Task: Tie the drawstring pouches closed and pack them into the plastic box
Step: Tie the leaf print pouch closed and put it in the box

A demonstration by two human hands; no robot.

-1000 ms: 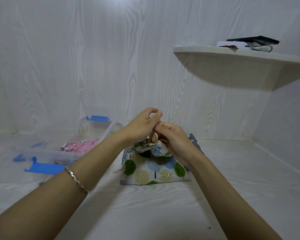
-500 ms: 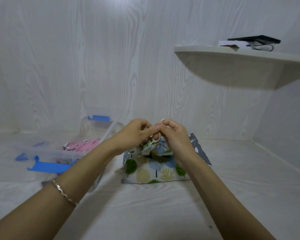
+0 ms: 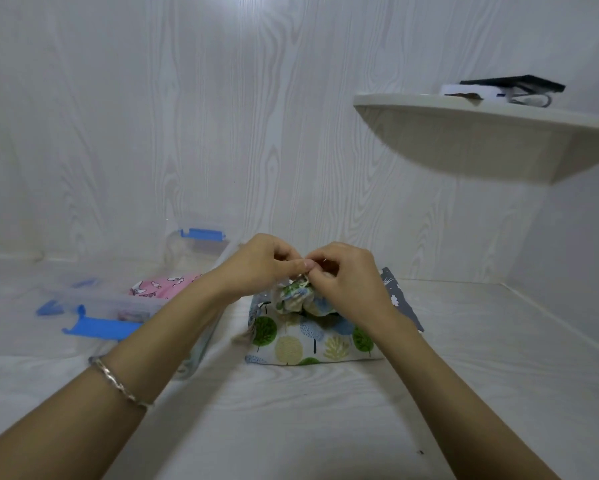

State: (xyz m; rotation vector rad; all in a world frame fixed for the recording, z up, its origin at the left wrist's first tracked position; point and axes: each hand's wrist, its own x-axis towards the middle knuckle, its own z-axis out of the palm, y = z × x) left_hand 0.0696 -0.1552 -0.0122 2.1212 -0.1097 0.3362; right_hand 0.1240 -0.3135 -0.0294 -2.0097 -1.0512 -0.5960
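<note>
Tree-print pouch (image 3: pixel 311 341), mid-frame, looked soft and light, best held at its gathered neck, where left hand (image 3: pixel 263 268) and right hand (image 3: pixel 346 282) pinched the drawstring (image 3: pixel 302 279).

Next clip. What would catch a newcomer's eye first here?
At centre, the left hand and right hand pinch the drawstring at the gathered top of a tree-print pouch. To the left of it, a clear plastic box with blue clips holds a pink pouch.
</note>
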